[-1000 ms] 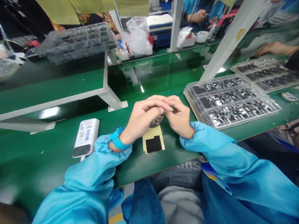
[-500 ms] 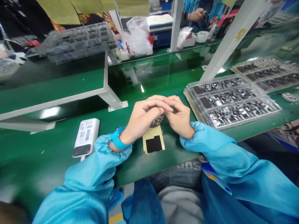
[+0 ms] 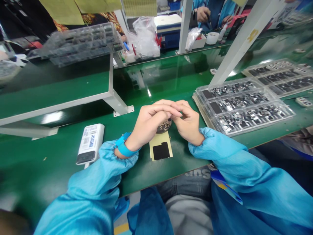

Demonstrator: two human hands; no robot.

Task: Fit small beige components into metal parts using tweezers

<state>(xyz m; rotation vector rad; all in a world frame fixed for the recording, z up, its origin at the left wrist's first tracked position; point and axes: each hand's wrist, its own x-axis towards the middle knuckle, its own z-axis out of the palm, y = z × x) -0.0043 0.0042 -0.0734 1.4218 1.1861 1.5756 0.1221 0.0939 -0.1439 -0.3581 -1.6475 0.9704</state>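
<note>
A round dish of small pale pieces [image 3: 164, 126] sits at the frame's centre, partly hidden under the left hand [image 3: 149, 123], whose fingertips meet those of the right hand [image 3: 188, 123]; whether either grip is clamped on anything, I cannot tell. The step in hand looks like close fingertip work above the dish; a next move would call for steady fingers. Just below lies yellow backing paper [image 3: 155, 142] bearing a black sheet [image 3: 161, 151], on the green table [image 3: 139, 176]; a clear compartment tray [image 3: 244, 129] stands at right.
</note>
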